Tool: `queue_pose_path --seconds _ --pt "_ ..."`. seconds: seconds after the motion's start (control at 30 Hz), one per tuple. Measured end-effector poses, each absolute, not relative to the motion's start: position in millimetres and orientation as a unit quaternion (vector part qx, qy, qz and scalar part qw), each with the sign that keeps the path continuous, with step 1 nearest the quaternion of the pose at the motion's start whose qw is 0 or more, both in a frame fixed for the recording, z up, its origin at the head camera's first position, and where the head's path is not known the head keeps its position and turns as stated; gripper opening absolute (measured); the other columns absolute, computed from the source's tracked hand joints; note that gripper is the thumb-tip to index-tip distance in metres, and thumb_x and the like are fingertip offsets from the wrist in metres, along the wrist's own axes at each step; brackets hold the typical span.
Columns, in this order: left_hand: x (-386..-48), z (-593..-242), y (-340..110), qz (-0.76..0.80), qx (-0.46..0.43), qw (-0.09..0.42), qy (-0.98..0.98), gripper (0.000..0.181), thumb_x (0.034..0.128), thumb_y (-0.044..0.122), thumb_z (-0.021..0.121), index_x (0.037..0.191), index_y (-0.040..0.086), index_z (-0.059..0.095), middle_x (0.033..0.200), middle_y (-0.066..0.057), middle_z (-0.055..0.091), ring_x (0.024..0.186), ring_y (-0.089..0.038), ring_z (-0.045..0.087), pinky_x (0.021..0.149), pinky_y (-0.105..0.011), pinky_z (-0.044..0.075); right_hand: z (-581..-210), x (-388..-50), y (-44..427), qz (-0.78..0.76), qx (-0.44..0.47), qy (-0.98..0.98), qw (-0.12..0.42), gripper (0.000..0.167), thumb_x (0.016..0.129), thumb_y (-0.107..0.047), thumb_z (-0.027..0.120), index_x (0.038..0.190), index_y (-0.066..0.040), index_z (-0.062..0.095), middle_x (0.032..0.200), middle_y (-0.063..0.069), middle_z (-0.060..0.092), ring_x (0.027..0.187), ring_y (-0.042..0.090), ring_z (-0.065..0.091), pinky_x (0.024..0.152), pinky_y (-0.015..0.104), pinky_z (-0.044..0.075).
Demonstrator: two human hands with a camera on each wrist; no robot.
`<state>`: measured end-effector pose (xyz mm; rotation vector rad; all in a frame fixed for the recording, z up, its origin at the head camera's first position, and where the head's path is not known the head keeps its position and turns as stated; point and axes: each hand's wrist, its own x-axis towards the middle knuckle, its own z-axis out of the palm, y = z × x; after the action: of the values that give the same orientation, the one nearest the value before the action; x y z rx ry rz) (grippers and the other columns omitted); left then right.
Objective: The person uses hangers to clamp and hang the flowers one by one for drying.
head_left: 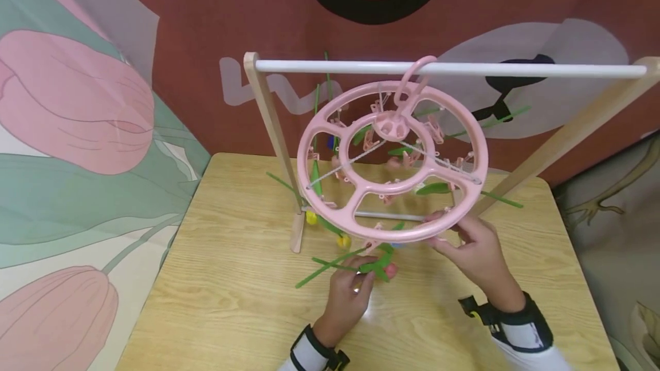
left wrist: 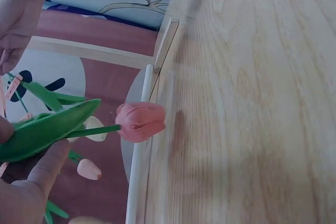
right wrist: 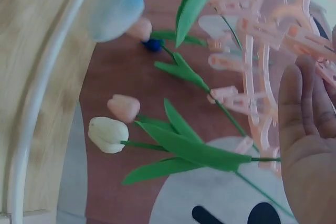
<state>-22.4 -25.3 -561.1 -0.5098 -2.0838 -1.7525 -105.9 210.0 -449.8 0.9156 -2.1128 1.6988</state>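
In the head view, a pink round clip hanger [head_left: 361, 232] hangs by its hook from a white bar, with artificial tulips clipped beneath it. My left hand [head_left: 349, 298], below the front rim, pinches a pink tulip [left wrist: 140, 122] by its green leaves and stem. The bloom points toward the tabletop in the left wrist view. My right hand [head_left: 482, 251] grips the hanger's right front rim, thumb in front and fingers partly hidden behind it. In the right wrist view, its fingers [right wrist: 294, 100] lie beside pink clips [right wrist: 312, 43].
The white bar [head_left: 330, 67] spans a stand with wooden legs [head_left: 275, 130] on a wooden table [head_left: 216, 279]. Hanging around are a white tulip [right wrist: 107, 135], a light blue tulip [right wrist: 114, 11] and a yellow tulip [head_left: 343, 240]. A printed cloth [head_left: 206, 10] is behind.
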Motion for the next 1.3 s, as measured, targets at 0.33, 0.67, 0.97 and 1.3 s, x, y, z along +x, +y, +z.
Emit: queue_pose_path --seconds 0.33,0.67,0.97,1.3 --pt "-24 -565 -24 -0.626 -0.181 0.183 -0.736 0.028 0.0942 -0.011 0.063 0.121 -0.004 0.065 0.114 -0.019 0.068 0.101 -0.027 0.071 0.079 -0.026 0.065 -458 -97 183 0.615 0.3 -0.717 0.134 0.046 0.068 0.02 0.084 0.11 0.013 0.066 0.112 0.008 0.07 0.103 0.009 0.069 0.089 0.017 0.06" --pt "-28 -570 -22 -0.646 -0.145 0.204 -0.721 0.028 0.0922 -0.013 0.066 0.12 -0.007 0.066 0.112 -0.024 0.068 0.101 -0.032 0.072 0.076 -0.033 0.067 -468 -93 164 0.621 0.249 -0.731 0.13 0.05 0.063 0.029 0.081 0.107 0.01 0.065 0.106 0.005 0.064 0.085 0.005 0.063 0.074 0.014 0.059" --pt "-44 -563 -15 -0.687 -0.096 0.137 -0.707 0.026 0.097 -0.003 0.067 0.123 -0.003 0.069 0.116 -0.021 0.071 0.105 -0.03 0.072 0.084 -0.031 0.065 -467 -89 152 0.632 0.24 -0.727 0.117 0.047 0.063 0.026 0.083 0.105 0.01 0.067 0.104 -0.009 0.067 0.083 0.005 0.064 0.073 0.016 0.06" --pt "-58 -548 -3 -0.689 -0.098 0.12 -0.708 0.022 0.1014 0.003 0.062 0.12 0.0 0.073 0.115 -0.017 0.075 0.102 -0.016 0.071 0.082 -0.034 0.066 -467 -88 145 0.607 0.238 -0.745 0.139 0.045 0.058 0.021 0.088 0.097 0.004 0.073 0.098 -0.01 0.065 0.076 0.002 0.059 0.063 0.012 0.055"
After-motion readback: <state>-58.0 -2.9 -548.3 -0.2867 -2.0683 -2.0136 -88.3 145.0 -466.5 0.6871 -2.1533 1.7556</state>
